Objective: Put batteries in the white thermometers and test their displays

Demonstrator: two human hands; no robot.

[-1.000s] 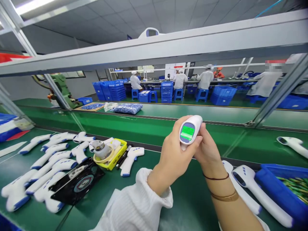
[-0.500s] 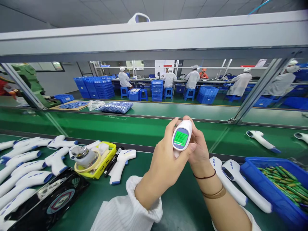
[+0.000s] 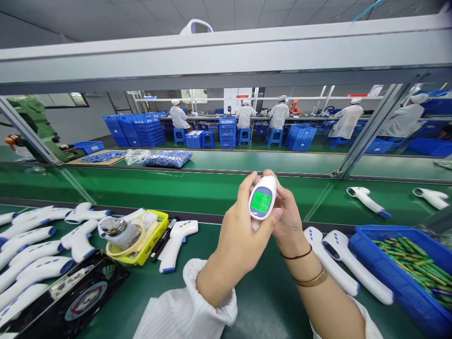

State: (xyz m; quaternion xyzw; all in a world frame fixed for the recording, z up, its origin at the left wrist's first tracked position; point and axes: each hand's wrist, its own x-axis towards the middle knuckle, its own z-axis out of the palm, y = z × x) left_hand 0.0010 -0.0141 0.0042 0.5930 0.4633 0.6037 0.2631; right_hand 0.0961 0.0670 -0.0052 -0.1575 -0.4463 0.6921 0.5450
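Note:
Both my hands hold one white infrared thermometer (image 3: 262, 199) upright in front of me, its green lit screen facing me. My left hand (image 3: 240, 235) wraps round its handle from the left, thumb near the screen's lower edge. My right hand (image 3: 289, 221) closes on it from behind and the right. Another white thermometer (image 3: 174, 244) lies on the green table just left of my hands. Two more thermometers (image 3: 348, 268) lie side by side to the right.
Several white thermometers (image 3: 31, 249) lie at the left, by a black fan (image 3: 76, 294) and a yellow tray (image 3: 150, 245) with a tape roll. A blue bin (image 3: 388, 278) of green parts stands right. Two thermometers (image 3: 367, 201) lie on the green conveyor. Co-workers (image 3: 243, 115) sit far behind.
The view has swung right and down, so the table items sit further left. My hands have lowered the thermometer slightly, and the grip is the same.

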